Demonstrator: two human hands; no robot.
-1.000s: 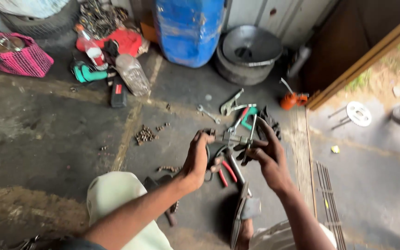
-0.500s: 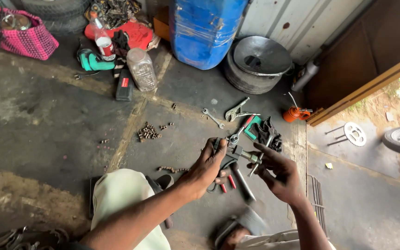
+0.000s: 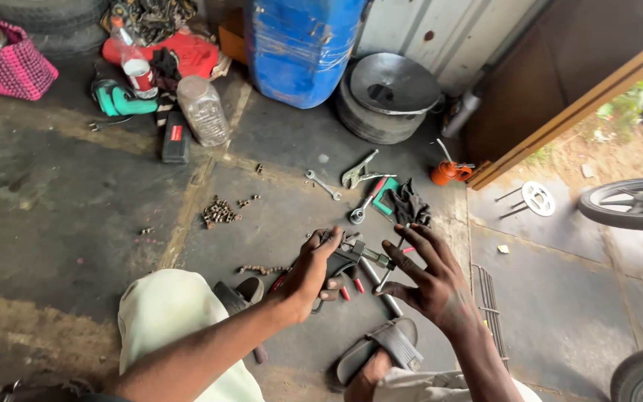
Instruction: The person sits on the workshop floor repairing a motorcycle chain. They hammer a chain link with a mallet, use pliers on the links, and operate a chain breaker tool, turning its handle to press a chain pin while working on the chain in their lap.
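My left hand (image 3: 312, 269) grips a dark metal part with a threaded bolt (image 3: 351, 254), held above the concrete floor. To its right, my right hand (image 3: 429, 279) is raised with its greasy fingers spread and nothing in it, close to the bolt's end. Below the two hands lie red-handled tools (image 3: 351, 286) and a metal rod (image 3: 379, 290) on the floor. My knee in pale trousers (image 3: 176, 327) and my sandalled foot (image 3: 381, 350) are at the bottom.
Farther out lie a spanner (image 3: 323, 184), pliers (image 3: 359, 173), a ratchet (image 3: 363, 208), a dark rag (image 3: 411, 202) and loose bolts (image 3: 219, 212). A blue barrel (image 3: 299, 45), a metal basin (image 3: 392, 93), a plastic jar (image 3: 202, 110) and an orange oil can (image 3: 446, 171) stand behind. A wheel (image 3: 630, 202) lies outside at right.
The camera has moved nearer to the hands. My right hand has let go of the tools and opened its fingers. My left hand keeps hold of the metal part.
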